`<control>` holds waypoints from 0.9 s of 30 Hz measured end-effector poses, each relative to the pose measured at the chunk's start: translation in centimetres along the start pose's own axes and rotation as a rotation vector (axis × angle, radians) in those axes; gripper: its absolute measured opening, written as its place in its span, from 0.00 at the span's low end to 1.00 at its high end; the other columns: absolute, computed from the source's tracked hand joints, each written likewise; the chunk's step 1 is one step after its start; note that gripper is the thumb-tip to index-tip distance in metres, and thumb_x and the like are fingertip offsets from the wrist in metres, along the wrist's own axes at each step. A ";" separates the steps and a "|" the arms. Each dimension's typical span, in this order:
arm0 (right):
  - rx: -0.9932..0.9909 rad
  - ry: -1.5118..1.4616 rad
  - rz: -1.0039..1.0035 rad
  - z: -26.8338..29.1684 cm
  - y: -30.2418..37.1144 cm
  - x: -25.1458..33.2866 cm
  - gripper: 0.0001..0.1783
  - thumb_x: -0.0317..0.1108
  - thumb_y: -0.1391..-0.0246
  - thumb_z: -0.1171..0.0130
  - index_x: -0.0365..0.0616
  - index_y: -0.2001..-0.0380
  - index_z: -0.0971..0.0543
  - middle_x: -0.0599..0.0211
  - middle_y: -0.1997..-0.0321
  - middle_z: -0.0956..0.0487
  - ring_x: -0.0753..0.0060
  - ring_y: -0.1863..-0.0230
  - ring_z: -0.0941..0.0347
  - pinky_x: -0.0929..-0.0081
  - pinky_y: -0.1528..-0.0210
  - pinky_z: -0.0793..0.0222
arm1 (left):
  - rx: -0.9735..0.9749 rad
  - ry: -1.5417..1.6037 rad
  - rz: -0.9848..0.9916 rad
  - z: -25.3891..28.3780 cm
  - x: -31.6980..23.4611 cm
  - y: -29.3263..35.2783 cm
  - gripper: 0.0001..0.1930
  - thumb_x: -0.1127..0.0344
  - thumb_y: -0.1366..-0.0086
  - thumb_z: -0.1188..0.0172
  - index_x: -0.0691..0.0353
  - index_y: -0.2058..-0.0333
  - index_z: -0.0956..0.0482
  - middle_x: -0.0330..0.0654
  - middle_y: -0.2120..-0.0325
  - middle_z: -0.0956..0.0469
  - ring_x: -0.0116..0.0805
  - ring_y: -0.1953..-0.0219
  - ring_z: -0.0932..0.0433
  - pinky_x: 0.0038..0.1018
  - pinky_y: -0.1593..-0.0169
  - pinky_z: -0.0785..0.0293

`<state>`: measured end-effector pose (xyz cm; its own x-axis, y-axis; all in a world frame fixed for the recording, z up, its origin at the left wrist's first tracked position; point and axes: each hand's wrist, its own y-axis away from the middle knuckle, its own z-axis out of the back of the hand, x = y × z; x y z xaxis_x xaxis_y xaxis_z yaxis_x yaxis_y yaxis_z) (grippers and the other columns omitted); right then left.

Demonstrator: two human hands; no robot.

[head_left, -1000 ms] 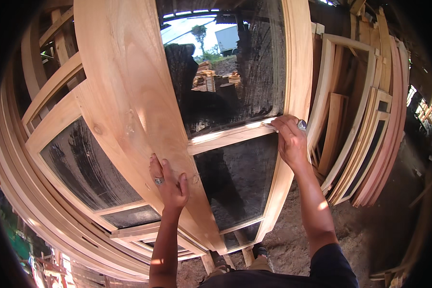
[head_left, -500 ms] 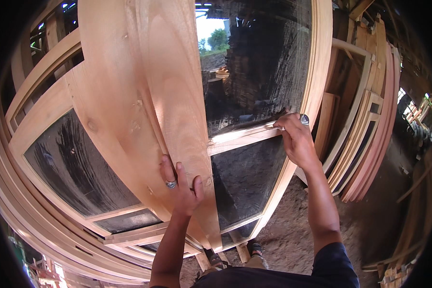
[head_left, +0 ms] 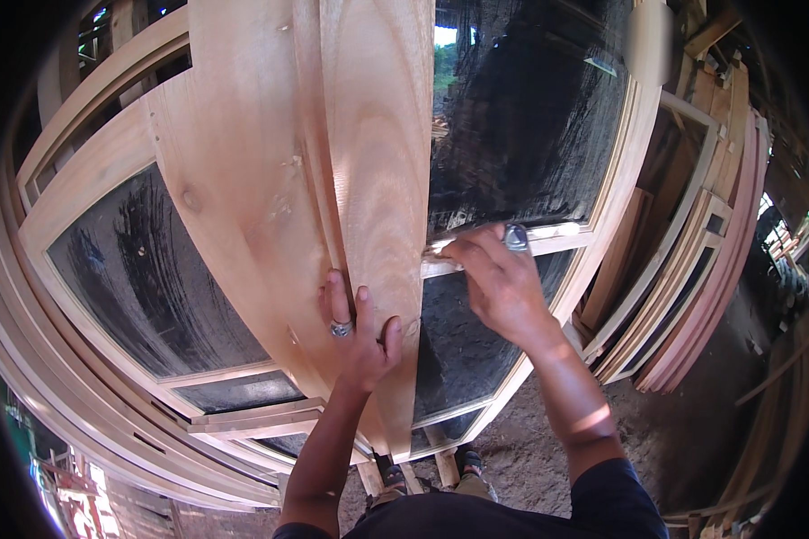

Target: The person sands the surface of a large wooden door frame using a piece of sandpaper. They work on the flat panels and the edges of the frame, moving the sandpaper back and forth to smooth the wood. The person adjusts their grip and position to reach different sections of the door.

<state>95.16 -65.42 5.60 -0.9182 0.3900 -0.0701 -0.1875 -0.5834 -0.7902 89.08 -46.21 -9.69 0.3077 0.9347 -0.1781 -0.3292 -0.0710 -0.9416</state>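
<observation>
Before me stands a pale wooden frame (head_left: pixel 382 171) with dusty glass panes (head_left: pixel 526 126) set between crossbars. My left hand (head_left: pixel 366 352), a ring on one finger, lies against its broad upright with the fingers stretched along the inner edge. On the upper crossbar (head_left: pixel 559 235), my right hand (head_left: pixel 503 283) is closed, its fingertips pressed down at the bar's left end beside the upright. What it pinches is mostly hidden under the fingers and I cannot make it out. A large ring shows on that hand.
To the left leans another glazed wooden frame (head_left: pixel 34 235) with a short loose strip (head_left: pixel 256 420) across its lower part. More frames and boards (head_left: pixel 706 296) stand stacked at the right. Below is bare earth floor (head_left: pixel 548 449), with my feet near the frame's bottom.
My right hand has slid left along the crossbar, from the right stile to the broad upright. The left hand stays at about the same spot on the wood. The view has shifted slightly.
</observation>
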 end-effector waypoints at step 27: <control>0.099 -0.046 -0.022 -0.2 -0.8 -0.1 0.15 0.17 0.54 0.40 0.40 0.61 0.22 0.60 0.60 0.24 0.51 0.61 0.23 0.59 0.52 0.26 | -0.042 0.022 0.027 -0.4 -0.2 0.0 0.33 0.58 0.37 0.42 0.59 0.36 0.40 0.66 0.33 0.47 0.67 0.33 0.44 0.62 0.34 0.52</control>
<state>95.46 -64.86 6.17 -0.9282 0.3714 -0.0239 -0.2389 -0.6438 -0.7269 89.40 -46.55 -9.80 0.3190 0.9243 -0.2096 -0.2999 -0.1114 -0.9474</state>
